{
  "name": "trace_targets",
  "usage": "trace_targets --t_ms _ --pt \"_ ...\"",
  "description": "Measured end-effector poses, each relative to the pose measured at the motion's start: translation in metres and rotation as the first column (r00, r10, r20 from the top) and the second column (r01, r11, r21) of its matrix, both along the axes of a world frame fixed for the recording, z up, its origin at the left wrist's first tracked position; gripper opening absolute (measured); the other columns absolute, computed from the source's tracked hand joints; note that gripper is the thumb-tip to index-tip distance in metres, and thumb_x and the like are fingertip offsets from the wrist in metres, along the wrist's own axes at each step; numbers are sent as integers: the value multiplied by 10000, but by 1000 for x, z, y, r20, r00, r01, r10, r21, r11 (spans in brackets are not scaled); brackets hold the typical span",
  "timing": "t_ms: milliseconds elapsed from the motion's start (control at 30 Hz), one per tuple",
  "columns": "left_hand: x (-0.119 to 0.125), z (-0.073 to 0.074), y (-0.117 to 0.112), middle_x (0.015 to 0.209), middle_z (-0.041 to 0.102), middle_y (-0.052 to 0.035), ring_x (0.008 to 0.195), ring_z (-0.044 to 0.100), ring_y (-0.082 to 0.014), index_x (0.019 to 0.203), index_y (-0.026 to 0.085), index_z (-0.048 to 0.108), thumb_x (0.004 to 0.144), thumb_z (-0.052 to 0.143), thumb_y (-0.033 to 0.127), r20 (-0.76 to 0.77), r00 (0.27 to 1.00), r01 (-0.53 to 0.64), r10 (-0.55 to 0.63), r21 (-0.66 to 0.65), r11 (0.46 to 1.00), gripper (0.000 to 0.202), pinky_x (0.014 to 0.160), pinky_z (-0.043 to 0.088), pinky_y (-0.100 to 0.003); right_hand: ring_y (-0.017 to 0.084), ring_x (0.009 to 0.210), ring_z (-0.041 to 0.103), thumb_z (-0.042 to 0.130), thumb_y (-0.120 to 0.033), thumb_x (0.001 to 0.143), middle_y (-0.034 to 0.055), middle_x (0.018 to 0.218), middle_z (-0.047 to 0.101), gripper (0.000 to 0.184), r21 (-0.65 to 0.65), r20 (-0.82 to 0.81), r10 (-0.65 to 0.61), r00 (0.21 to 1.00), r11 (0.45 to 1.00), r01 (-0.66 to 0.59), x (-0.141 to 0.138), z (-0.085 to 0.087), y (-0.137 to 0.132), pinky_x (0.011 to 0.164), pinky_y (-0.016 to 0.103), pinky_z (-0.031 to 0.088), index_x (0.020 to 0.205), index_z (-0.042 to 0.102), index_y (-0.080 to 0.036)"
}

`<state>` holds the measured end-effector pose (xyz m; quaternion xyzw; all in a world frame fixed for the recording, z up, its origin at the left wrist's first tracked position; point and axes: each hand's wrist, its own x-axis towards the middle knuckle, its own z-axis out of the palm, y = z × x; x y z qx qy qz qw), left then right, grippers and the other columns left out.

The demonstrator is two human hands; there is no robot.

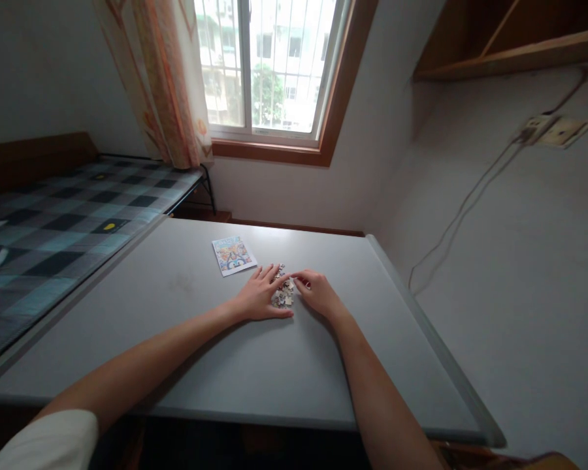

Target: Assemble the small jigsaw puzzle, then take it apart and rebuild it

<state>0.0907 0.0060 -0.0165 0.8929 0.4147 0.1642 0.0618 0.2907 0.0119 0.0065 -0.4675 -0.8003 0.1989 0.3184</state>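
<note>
The left hand (262, 294) has a loose, open grip: it lies palm down, fingers spread and thumb stretched out to the side, curved around a small heap of puzzle pieces (283, 298) and partly covering them. The right hand (318, 292) is at the other side of the heap, its fingers bent and its thumb and index finger drawn close together; whether that grip has hold of a piece cannot be told. The tips of the two index fingers nearly meet above the heap. The puzzle pieces lie on the grey desk (225, 372), between the hands and a little beyond its middle. Just past the left hand's fingers, a printed picture sheet (234, 256) lies flat at a slight slant. To the left, alongside the desk, is a bed (122, 196) with a checked cover. Beyond the far edge is a barred window (269, 72) in a brown frame, with a patterned curtain (169, 98) at its left. On the right wall a cable (458, 222) hangs from a socket (536, 129), below a wooden shelf (514, 64).
</note>
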Motion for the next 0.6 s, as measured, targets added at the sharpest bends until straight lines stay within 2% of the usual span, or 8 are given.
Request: trace_targets --t_ms 133,233,300,367,467,600 --pt "13 2 7 1488 354 -149 1376 308 -331 1440 228 358 741 568 674 9 1000 10 -10 23 1000 855 1136 194 -517 144 748 591 511 -206 876 56 855 670 205 33 -22 -75 997 997 75 4 -2 4 763 278 461 944 702 -170" --pt "17 4 9 1432 429 -131 1315 398 -305 1398 234 420 771 587 583 41 999 8 -10 46 999 736 1129 236 -494 157 781 594 521 -203 862 66 870 655 208 44 -23 -152 988 987 153 6 -3 7 804 300 461 958 701 -163" --pt "18 5 11 1422 438 -128 1303 410 -305 1379 237 446 780 586 570 66 998 3 -7 59 998 700 1121 250 -499 160 791 592 520 -201 858 67 870 647 214 48 -27 -184 983 982 185 7 -3 8 818 308 462 970 698 -161" --pt "19 5 13 1454 404 -128 1338 367 -321 1385 246 441 777 573 612 75 997 6 -11 62 998 722 1115 244 -524 160 791 588 515 -207 860 67 879 644 221 57 -37 -193 981 979 195 7 -2 8 817 311 465 980 694 -160" --pt "20 5 18 1482 382 -97 1372 321 -326 1397 298 424 787 542 650 47 996 79 -81 41 996 714 1114 222 -556 164 795 586 510 -213 863 71 891 641 223 73 -36 -192 981 978 194 7 2 8 810 313 469 982 689 -154" --pt "23 4 24 1405 488 -65 1324 409 -281 1314 318 524 866 523 511 72 984 157 -160 43 987 487 1113 261 -514 162 797 593 507 -214 866 67 894 637 214 70 -31 -166 986 983 168 7 6 7 793 300 474 969 687 -163"
